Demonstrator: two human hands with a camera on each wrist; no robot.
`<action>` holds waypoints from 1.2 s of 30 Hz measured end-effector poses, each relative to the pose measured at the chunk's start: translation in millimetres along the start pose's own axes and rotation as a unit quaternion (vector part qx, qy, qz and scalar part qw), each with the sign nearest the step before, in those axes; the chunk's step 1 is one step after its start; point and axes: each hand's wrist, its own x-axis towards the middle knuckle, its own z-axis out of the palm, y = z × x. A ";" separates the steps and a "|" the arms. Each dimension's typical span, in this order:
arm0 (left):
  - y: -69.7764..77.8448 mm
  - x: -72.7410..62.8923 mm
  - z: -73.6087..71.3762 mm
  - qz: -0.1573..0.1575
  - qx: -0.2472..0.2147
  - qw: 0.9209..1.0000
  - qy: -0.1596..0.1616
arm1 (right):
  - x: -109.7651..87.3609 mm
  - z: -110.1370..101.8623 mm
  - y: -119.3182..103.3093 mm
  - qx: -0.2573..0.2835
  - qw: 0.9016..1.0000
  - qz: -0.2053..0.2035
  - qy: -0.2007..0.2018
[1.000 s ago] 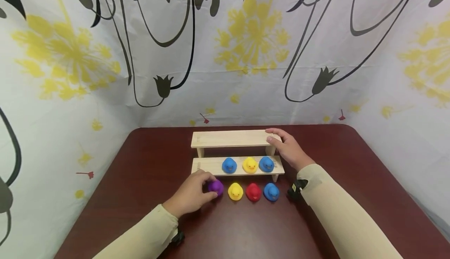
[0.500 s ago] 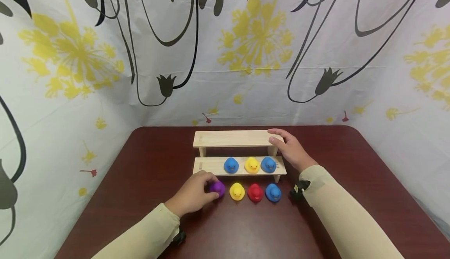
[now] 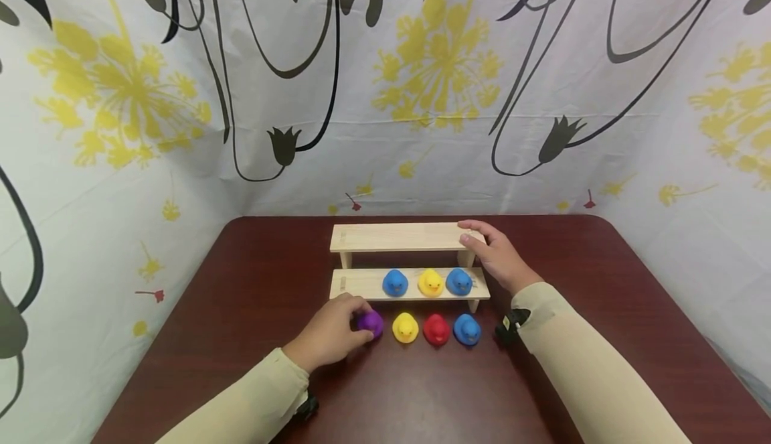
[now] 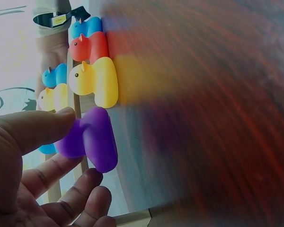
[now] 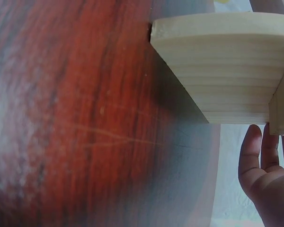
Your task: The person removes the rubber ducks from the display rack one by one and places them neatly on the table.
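Observation:
My left hand (image 3: 330,331) holds a small purple rubber duck (image 3: 372,324) between thumb and fingers, at the left end of a row in front of a two-step wooden stand (image 3: 391,238). The left wrist view shows the purple duck (image 4: 99,139) up close, the thumb on one side and fingers on the other. At the stand's upper right end, my right hand (image 3: 501,256) grips the top board, thumb over its face and a finger along its back edge. In the right wrist view, fingertips (image 5: 253,137) reach behind the pale wooden end piece (image 5: 227,71).
Right of the purple duck stand a yellow duck (image 3: 405,328), a red duck (image 3: 436,330) and a blue duck (image 3: 467,329). On the lower step sit a blue duck (image 3: 395,282), a yellow duck (image 3: 430,282) and another blue duck (image 3: 459,281). A patterned cloth (image 3: 361,96) hangs behind the dark table (image 3: 421,397).

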 end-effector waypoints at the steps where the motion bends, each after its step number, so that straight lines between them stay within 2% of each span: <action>1: -0.2 0.0 0.2 -0.002 0.000 1.000 -0.001 | 0.1 0.0 0.2 0.000 1.000 -0.001 0.000; 10: -0.7 -0.3 0.9 -0.013 0.004 1.000 -0.013 | 2.4 -1.3 2.5 -0.015 1.000 0.001 0.001; 22: 0.2 1.2 3.6 -0.020 0.021 0.999 -0.015 | 0.8 -0.8 -0.7 -0.002 1.000 -0.002 0.001; 36: 2.2 -0.3 1.5 -0.010 0.022 1.000 -0.014 | -0.3 -0.4 -3.6 0.003 1.000 -0.007 0.000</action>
